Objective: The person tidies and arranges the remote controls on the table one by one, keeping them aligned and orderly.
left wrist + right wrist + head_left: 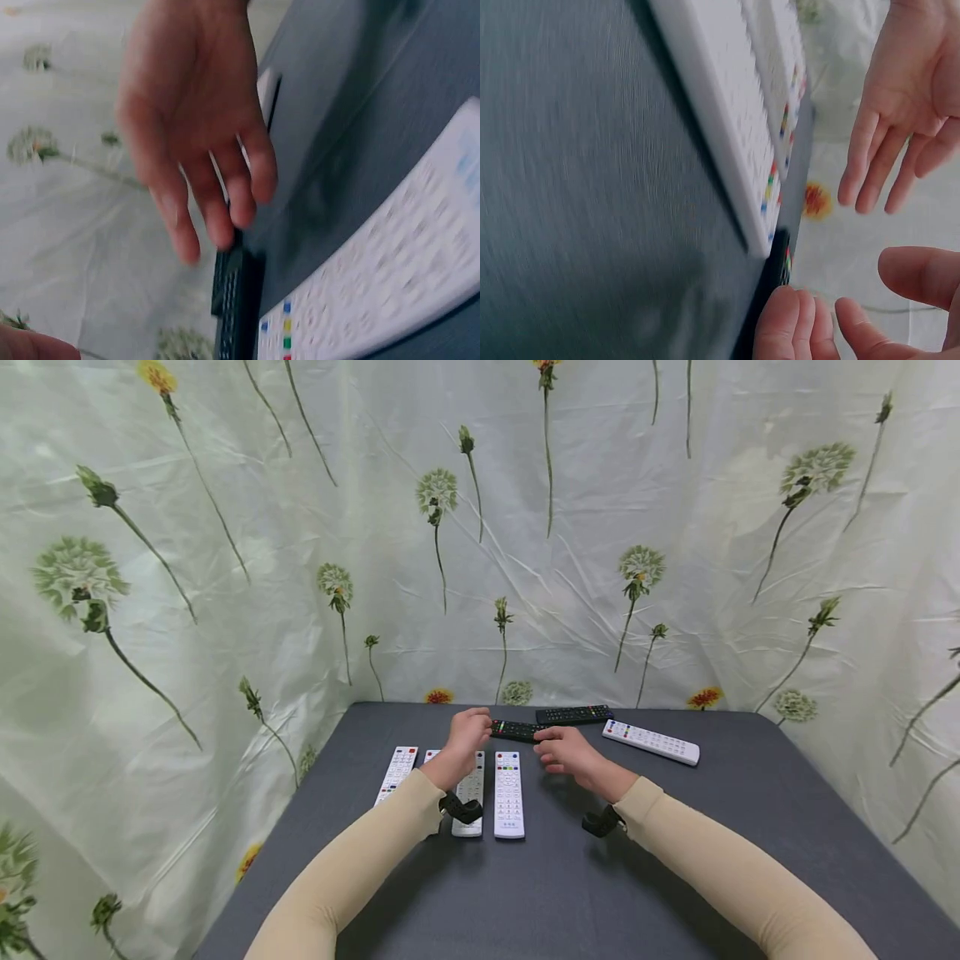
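My left hand (467, 732) hovers over the far end of the white remotes, near the left end of a black remote control (516, 730). Its fingers look loosely bent, with nothing in them. My right hand (572, 752) hangs by that black remote's right end, fingers apart from the thumb and holding nothing. In the right wrist view its fingertips (780, 315) overlap the black remote. Between and below the hands lies a white remote control (508, 797). Another white remote (468, 793) is beside it, partly hidden by my left wrist.
Further left lie a white remote (397, 770) and one more mostly covered by my left arm. A second black remote (573, 715) lies at the table's back edge, with a white remote (651, 742) to its right. Flower-printed curtain (570, 610) surrounds the dark table (555, 893).
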Demonstrator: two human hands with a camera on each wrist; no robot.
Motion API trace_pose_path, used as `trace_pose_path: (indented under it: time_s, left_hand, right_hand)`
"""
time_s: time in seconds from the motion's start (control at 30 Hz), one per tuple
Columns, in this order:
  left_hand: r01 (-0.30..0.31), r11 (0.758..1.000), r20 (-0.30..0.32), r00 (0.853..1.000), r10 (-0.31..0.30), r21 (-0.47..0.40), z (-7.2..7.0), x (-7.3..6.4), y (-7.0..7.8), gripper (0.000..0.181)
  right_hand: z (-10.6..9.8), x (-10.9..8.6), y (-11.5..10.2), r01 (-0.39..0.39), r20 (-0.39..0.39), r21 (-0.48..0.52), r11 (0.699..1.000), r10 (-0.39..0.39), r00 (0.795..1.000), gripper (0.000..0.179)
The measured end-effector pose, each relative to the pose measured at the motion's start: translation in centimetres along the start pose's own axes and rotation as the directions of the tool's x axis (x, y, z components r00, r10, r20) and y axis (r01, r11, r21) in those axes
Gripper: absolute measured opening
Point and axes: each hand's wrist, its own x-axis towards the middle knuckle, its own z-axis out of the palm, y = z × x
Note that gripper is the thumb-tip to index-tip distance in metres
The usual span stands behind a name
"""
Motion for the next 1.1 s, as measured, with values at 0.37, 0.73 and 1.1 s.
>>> trace_pose_path:
  time_s: [0.37, 0.73, 1.1]
  left_hand:
    - [-0.007, 1.000, -0.155, 0.988, 0.007, 0.000, -0.6, 4.1, -0.5, 0.043]
    - [0.038, 0.961, -0.256, 0.966, 0.035, 0.274, 0.1, 6.9, -1.9, 0.031]
    - [0.127, 0.864, -0.249, 0.968, -0.002, 0.486, 0.3, 7.9, -2.8, 0.038]
  right_hand:
    - [-1.5, 2.8, -1.6, 0.044, -0.087, -0.156, 0.987, -0.058, 0.994, 0.041]
    - [-2.0, 4.7, 0.7, 0.056, -0.205, -0.310, 0.949, -0.124, 0.971, 0.041]
    - [-1.9, 6.0, 2.3, 0.017, -0.234, -0.182, 0.983, -0.060, 0.970, 0.038]
